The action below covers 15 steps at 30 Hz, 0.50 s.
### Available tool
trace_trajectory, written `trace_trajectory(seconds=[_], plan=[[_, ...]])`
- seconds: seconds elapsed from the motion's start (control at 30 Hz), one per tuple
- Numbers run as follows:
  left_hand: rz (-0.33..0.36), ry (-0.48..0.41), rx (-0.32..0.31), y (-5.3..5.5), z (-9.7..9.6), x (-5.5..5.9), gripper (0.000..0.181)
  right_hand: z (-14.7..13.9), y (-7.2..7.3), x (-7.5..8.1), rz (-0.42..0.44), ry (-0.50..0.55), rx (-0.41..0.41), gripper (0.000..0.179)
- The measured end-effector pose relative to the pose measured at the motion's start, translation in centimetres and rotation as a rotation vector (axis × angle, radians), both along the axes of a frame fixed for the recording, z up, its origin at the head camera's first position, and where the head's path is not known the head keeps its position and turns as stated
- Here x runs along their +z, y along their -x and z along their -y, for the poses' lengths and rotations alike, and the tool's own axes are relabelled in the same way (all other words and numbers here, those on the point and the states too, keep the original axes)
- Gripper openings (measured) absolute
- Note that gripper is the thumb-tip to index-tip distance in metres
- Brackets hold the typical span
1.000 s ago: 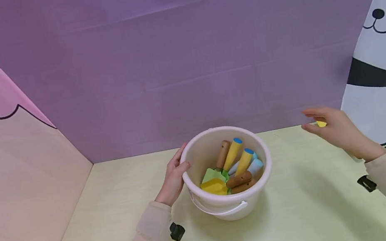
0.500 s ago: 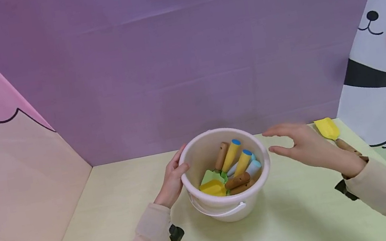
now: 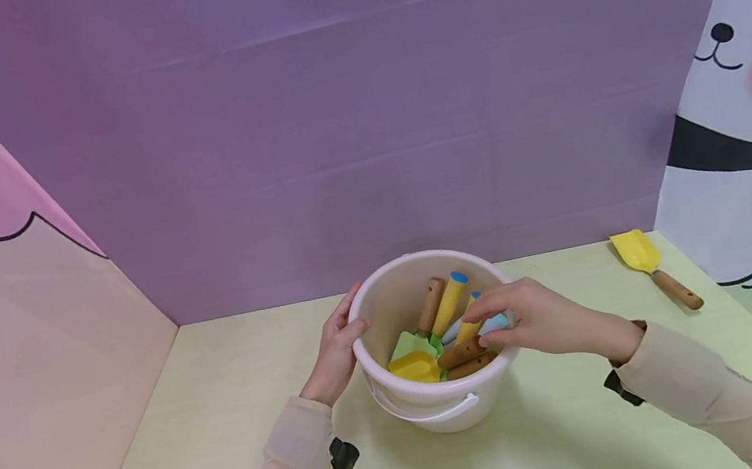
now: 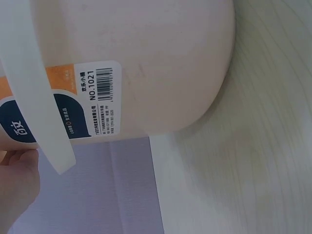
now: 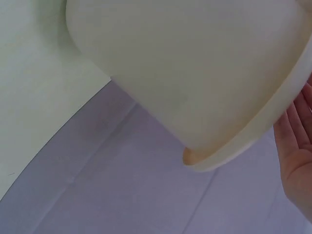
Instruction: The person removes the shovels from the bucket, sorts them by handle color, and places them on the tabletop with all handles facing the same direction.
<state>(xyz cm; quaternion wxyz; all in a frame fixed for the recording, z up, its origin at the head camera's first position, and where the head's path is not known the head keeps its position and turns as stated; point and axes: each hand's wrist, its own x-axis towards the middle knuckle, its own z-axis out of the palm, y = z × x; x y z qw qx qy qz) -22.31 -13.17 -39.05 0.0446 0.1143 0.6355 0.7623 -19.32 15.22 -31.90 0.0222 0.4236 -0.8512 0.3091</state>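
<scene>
A purple backdrop (image 3: 344,125) fills the space behind you, above a pale wood-grain table (image 3: 243,419) flanked by a panda-print panel (image 3: 741,209) on your right and a pink-and-cream cartoon panel (image 3: 16,341) on your left. Centered before you, near the backdrop, a pale pink bucket (image 3: 438,390) of toy garden tools sits on the table. Your left hand (image 3: 335,347) grips its left rim, thumb hooked over the edge and fingers along the outside. Your right hand (image 3: 544,318) reaches over the right rim, fingers extended and thumb apart from them, just above the tool handles; whether the tips touch any of them, you cannot tell from here. Off to your right, well apart from the bucket, a yellow trowel (image 3: 664,281) with a wooden grip lies on the table near the panda. Inside the bucket, a yellow scoop blade (image 3: 415,366) lies toward you beside a light green blade (image 3: 404,345), while a blue-tipped yellow handle (image 3: 449,305) and a brown handle (image 3: 431,303) lean toward the far wall. From your left wrist, the white bail (image 4: 25,73) crosses a barcoded label (image 4: 107,97) marked "NO.1021."
</scene>
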Motion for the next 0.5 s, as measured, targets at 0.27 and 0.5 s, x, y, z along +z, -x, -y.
trace_trajectory(seconds=[0.27,0.5], plan=[[0.000,-0.001,-0.005,-0.1,-0.1,0.0,0.065,1.2,0.8,-0.5,0.131,-0.144,0.026,0.027],[-0.015,0.005,0.001,0.0,0.0,0.0,0.064,1.8,1.3,-0.3,0.207,-0.191,0.027,0.030]])
